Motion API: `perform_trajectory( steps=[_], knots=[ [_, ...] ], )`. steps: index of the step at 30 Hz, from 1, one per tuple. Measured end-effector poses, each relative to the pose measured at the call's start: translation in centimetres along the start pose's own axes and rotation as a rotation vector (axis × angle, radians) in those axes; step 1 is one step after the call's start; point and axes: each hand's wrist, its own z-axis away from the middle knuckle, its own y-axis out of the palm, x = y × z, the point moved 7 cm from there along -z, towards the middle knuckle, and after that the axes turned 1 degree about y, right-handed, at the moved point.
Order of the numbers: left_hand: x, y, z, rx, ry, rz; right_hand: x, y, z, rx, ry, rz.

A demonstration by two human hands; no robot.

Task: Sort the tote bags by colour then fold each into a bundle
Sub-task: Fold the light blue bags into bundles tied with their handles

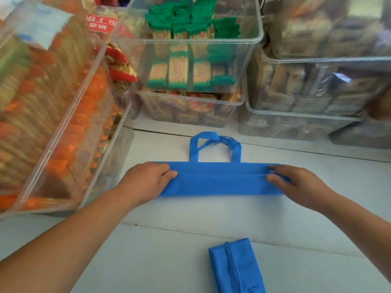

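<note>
Though the bundle (237,268) is cropped (below), left grip (148,177) and right grip (296,182) pinch tote (220,183).

A pale tabletop (190,216) is filling the lower view, its seams running across toward 3 o'clock. Clear plastic bins are crowding the far edge: an orange-packet bin (69,115) is tilting at 10 o'clock, a green-wrapper bin (190,41) is sitting stacked at 12 — and blurred bins (317,60), perhaps holding brown packets, are piling up at 2. Soft, even light is falling.

Clear plastic bins (190,41) of packaged snacks (179,68) stand stacked along a white table (169,218).
</note>
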Motion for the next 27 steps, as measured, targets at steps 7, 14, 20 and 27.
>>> perform_trajectory(
  steps=[7, 14, 20, 27],
  knots=[
    [-1.8, -0.8, -4.0, -0.385, 0.071, -0.285, -2.2, 1.4, -5.1, -0.301, 0.180, -0.059],
    [-2.0, 2.8, -5.5, -0.241, 0.091, -0.160, -2.8, 2.1, -5.4, -0.456, 0.105, -0.070],
    [-1.4, 5.3, -5.5, -0.095, 0.109, -0.197, -3.3, 2.4, -5.0, -0.544, 0.170, -0.085],
    [-0.1, 5.0, -4.2, -0.262, 0.172, 0.122, -3.4, 2.5, -5.3, -0.514, 0.212, 0.014]
  ],
)
